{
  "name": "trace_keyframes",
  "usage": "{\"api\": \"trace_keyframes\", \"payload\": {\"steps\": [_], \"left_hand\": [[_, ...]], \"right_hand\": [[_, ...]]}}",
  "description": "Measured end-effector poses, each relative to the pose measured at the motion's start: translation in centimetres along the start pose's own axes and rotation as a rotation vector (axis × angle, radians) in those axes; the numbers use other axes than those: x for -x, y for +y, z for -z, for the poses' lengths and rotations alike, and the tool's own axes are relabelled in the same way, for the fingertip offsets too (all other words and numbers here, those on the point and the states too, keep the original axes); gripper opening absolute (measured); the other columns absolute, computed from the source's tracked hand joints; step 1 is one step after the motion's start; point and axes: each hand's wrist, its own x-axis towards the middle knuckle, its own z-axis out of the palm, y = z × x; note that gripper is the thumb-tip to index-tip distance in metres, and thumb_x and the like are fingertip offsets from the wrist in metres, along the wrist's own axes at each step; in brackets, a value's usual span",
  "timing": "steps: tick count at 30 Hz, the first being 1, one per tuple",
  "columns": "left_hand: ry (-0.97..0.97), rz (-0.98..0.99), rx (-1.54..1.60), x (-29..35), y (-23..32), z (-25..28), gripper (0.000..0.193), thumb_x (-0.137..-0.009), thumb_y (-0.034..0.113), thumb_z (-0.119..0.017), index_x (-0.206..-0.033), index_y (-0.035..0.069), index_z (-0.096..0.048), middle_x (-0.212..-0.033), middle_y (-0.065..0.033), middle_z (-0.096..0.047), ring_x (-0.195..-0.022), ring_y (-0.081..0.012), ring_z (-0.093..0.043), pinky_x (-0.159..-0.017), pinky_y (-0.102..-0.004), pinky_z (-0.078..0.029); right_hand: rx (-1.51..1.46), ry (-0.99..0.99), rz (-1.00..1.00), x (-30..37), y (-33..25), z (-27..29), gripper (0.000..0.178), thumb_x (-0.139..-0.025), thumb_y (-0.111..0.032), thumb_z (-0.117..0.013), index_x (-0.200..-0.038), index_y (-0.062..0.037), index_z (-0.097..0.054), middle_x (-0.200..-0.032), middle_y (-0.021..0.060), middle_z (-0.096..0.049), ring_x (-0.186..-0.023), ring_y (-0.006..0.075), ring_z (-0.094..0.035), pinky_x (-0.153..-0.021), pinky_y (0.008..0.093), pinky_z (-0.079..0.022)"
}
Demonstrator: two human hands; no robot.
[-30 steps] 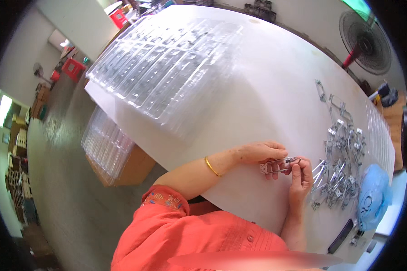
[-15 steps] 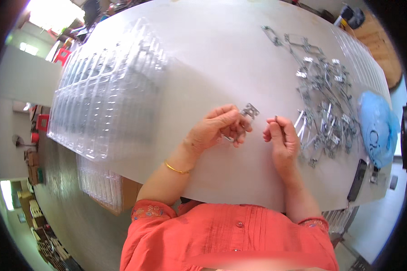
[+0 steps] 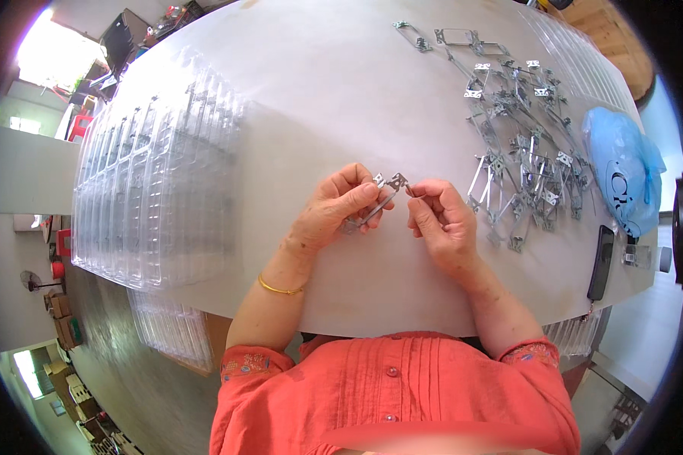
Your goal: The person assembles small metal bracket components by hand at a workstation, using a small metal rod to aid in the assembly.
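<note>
Over the middle of the white table, my left hand (image 3: pixel 328 206) is closed around a small metal bracket (image 3: pixel 397 181) with flat, holed end plates and a slim bar. The plates stick up past my fingertips. My right hand (image 3: pixel 446 227) pinches a short, thin, dark piece (image 3: pixel 410 191) close beside the bracket's right end plate; its exact kind is too small to tell, and I cannot tell whether it touches the plate. To the right lies a loose, tangled heap of similar metal brackets (image 3: pixel 535 163), several with plates and rods showing.
Stacked clear plastic trays (image 3: pixel 159 189) fill the table's left side. More clear trays (image 3: pixel 580 57) lie at the far right. A blue plastic bag (image 3: pixel 622 174), a black phone-like device (image 3: pixel 602 262) and a small clear bottle (image 3: pixel 637 256) sit near the right edge.
My right hand has come left with the thin piece, up to the bracket. The bracket's plates are turned differently in my left hand. The whole view has shifted a little.
</note>
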Motion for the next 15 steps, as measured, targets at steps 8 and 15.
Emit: {"api": "trace_keyframes", "payload": {"steps": [8,15], "left_hand": [[0.029,-0.006,-0.151,-0.18,0.32,-0.32,0.024,-0.096,0.022,-0.072,-0.102,0.009,-0.054,-0.093,-0.0127,-0.071,-0.068,-0.0116,-0.061,-0.055,-0.0239,-0.047],[0.036,-0.021,-0.192,-0.16,-0.11,0.34,0.025,-0.095,0.021,-0.074,-0.105,0.009,-0.054,-0.092,-0.0105,-0.070,-0.070,-0.0105,-0.061,-0.055,-0.0247,-0.046]], "right_hand": [[0.019,0.022,0.002,-0.20,0.07,0.03,0.012,-0.099,-0.005,-0.065,-0.110,-0.0032,-0.061,-0.083,0.0010,-0.065,-0.070,0.0055,-0.059,-0.062,0.0225,-0.048],[0.097,0.027,0.023,-0.05,0.50,0.13,0.013,-0.099,-0.004,-0.066,-0.110,-0.0033,-0.060,-0.081,0.0011,-0.065,-0.070,0.0048,-0.058,-0.062,0.0224,-0.047]]}}
